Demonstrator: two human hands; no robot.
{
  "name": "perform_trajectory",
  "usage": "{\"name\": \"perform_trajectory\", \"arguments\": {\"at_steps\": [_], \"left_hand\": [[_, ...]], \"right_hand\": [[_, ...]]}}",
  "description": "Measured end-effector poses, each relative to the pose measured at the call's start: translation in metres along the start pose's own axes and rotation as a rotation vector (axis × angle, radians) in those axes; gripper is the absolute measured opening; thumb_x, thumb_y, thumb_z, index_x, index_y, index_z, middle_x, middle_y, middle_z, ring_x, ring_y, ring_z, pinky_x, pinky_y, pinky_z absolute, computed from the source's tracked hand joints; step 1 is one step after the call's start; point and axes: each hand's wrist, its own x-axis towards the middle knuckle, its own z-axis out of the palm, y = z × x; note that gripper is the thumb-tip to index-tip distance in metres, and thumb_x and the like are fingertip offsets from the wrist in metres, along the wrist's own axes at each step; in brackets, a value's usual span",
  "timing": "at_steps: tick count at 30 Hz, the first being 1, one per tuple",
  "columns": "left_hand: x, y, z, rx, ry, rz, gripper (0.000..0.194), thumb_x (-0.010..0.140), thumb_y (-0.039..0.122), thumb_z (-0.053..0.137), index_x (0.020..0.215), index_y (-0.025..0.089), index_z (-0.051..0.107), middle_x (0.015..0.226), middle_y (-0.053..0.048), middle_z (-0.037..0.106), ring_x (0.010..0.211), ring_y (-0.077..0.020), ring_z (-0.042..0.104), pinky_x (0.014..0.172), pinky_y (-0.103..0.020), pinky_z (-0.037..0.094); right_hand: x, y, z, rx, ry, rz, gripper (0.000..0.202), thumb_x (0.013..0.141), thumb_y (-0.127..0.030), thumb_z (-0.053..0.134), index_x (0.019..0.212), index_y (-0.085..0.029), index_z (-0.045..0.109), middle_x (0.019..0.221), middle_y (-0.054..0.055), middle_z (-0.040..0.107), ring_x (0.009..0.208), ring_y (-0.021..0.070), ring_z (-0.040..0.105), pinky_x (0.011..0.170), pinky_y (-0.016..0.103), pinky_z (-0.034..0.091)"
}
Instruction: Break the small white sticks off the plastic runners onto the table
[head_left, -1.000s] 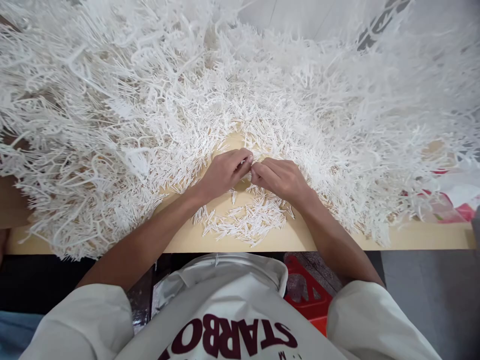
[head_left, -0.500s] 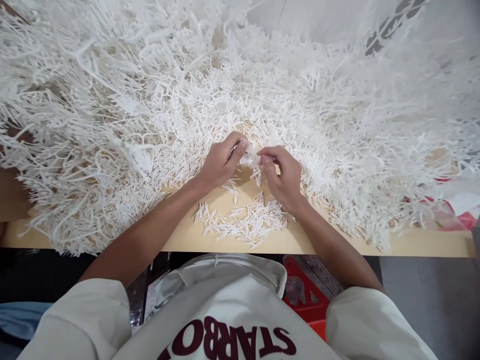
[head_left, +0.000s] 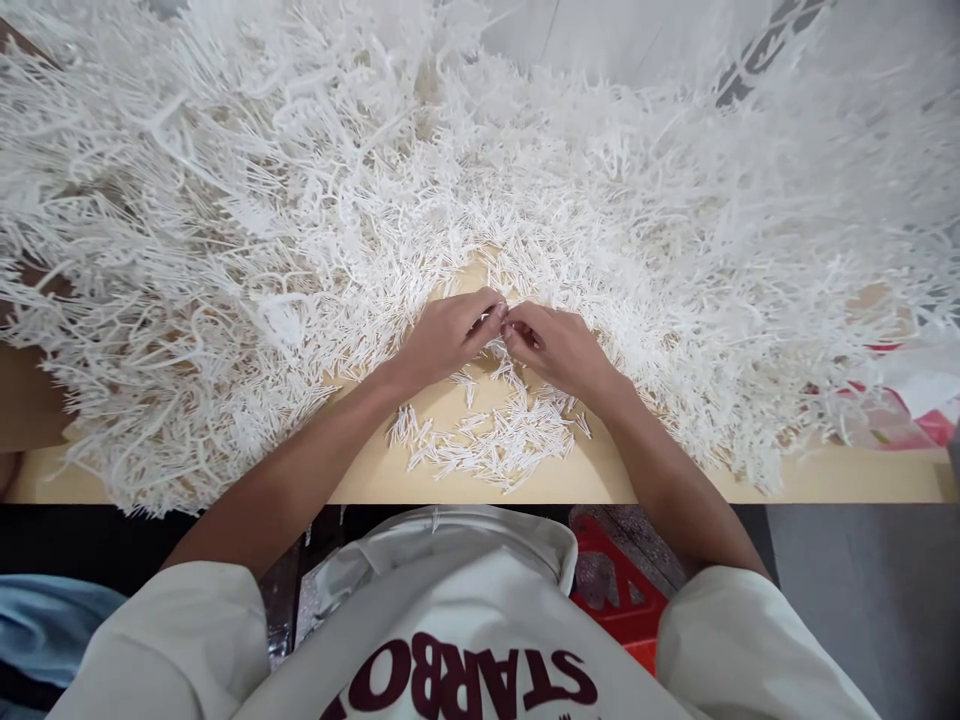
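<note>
left hand and right hand had fingers pinched in close, couldn't tell on what, loose white bits near side, white heap just beyond

Pink-and-white plastic lies far right and a red object shows below.

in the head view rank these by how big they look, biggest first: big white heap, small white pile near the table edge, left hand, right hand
1. Big white heap, by far the largest, running past the frame
2. Small white pile, wider than either hand
3. Left hand and right hand: too alike to rank
</note>
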Motion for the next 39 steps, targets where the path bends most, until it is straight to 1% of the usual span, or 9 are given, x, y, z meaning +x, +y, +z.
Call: {"name": "perform_trajectory", "arguments": {"at_steps": [4, 12, 17, 21, 24, 27, 31, 35, 39], "left_hand": [[0.0, -0.001, 0.004, 0.016, 0.008, 0.047, 0.03, 0.098, 0.037, 0.035, 0.089, 0.018, 0.056, 0.067, 0.001, 0.062, 0.056, -0.0062, 0.052, 0.054, -0.021, 0.037], [-0.001, -0.002, 0.007, 0.082, 0.075, 0.079, 0.027, 0.097, 0.035, 0.037, 0.086, 0.018, 0.056, 0.067, 0.0, 0.062, 0.058, -0.0075, 0.053, 0.056, -0.022, 0.038], [0.001, 0.002, 0.01, 0.075, 0.141, 0.008, 0.025, 0.096, 0.032, 0.039, 0.082, 0.018, 0.055, 0.063, 0.001, 0.059, 0.054, -0.0064, 0.049, 0.054, -0.021, 0.036], [0.003, 0.006, 0.012, 0.073, 0.199, -0.005, 0.025, 0.096, 0.03, 0.04, 0.077, 0.018, 0.052, 0.058, 0.002, 0.056, 0.05, -0.0056, 0.046, 0.051, -0.021, 0.034], [0.004, 0.007, 0.013, 0.058, 0.205, -0.026, 0.026, 0.096, 0.031, 0.041, 0.075, 0.018, 0.051, 0.055, 0.003, 0.054, 0.048, -0.0053, 0.043, 0.05, -0.021, 0.033], [0.004, 0.006, 0.013, 0.047, 0.2, -0.04, 0.027, 0.096, 0.033, 0.04, 0.076, 0.018, 0.051, 0.056, 0.003, 0.053, 0.049, -0.0059, 0.043, 0.051, -0.022, 0.033], [0.003, 0.007, 0.008, 0.004, 0.168, 0.007, 0.027, 0.098, 0.033, 0.036, 0.084, 0.018, 0.055, 0.065, 0.001, 0.059, 0.058, -0.007, 0.051, 0.057, -0.022, 0.04], [0.002, 0.011, 0.005, 0.022, 0.18, 0.053, 0.028, 0.097, 0.032, 0.037, 0.089, 0.018, 0.059, 0.075, -0.001, 0.066, 0.07, -0.0095, 0.058, 0.067, -0.024, 0.046], [0.003, 0.011, 0.007, -0.008, 0.16, 0.075, 0.025, 0.096, 0.034, 0.041, 0.097, 0.019, 0.061, 0.089, -0.003, 0.067, 0.083, -0.0109, 0.061, 0.077, -0.025, 0.049]], "right_hand": [[-0.003, -0.006, 0.0, -0.271, 0.057, -0.174, 0.025, 0.093, -0.019, 0.032, 0.075, -0.018, 0.05, 0.06, -0.003, 0.046, 0.053, 0.0071, 0.033, 0.048, 0.024, 0.025], [-0.003, -0.002, -0.001, -0.409, 0.082, -0.276, 0.025, 0.093, -0.014, 0.031, 0.082, -0.017, 0.053, 0.062, -0.001, 0.05, 0.052, 0.0079, 0.036, 0.046, 0.025, 0.025], [-0.002, -0.004, 0.002, -0.48, 0.124, -0.216, 0.024, 0.093, -0.015, 0.032, 0.079, -0.017, 0.053, 0.062, -0.001, 0.053, 0.053, 0.0082, 0.038, 0.046, 0.025, 0.026], [0.0, -0.005, 0.002, -0.517, 0.204, -0.232, 0.022, 0.092, -0.014, 0.037, 0.076, -0.017, 0.051, 0.061, -0.002, 0.053, 0.054, 0.0078, 0.04, 0.048, 0.024, 0.029], [0.0, -0.002, 0.001, -0.507, 0.192, -0.219, 0.022, 0.092, -0.015, 0.037, 0.073, -0.018, 0.049, 0.062, -0.001, 0.053, 0.055, 0.0081, 0.041, 0.05, 0.023, 0.031], [0.001, 0.001, 0.001, -0.432, 0.15, -0.138, 0.021, 0.092, -0.016, 0.035, 0.075, -0.019, 0.048, 0.064, -0.001, 0.053, 0.055, 0.0083, 0.04, 0.05, 0.023, 0.029], [0.002, 0.003, 0.003, -0.232, 0.187, 0.019, 0.016, 0.09, -0.023, 0.039, 0.076, -0.02, 0.047, 0.06, -0.003, 0.049, 0.053, 0.0074, 0.038, 0.05, 0.022, 0.029], [0.003, 0.004, 0.002, -0.112, 0.078, 0.097, 0.02, 0.091, -0.035, 0.042, 0.083, -0.019, 0.051, 0.062, -0.004, 0.053, 0.052, 0.007, 0.04, 0.051, 0.022, 0.029], [0.002, 0.01, -0.001, -0.188, 0.006, 0.068, 0.024, 0.093, -0.032, 0.039, 0.081, -0.019, 0.055, 0.067, -0.002, 0.056, 0.055, 0.0075, 0.04, 0.052, 0.023, 0.027]]}}
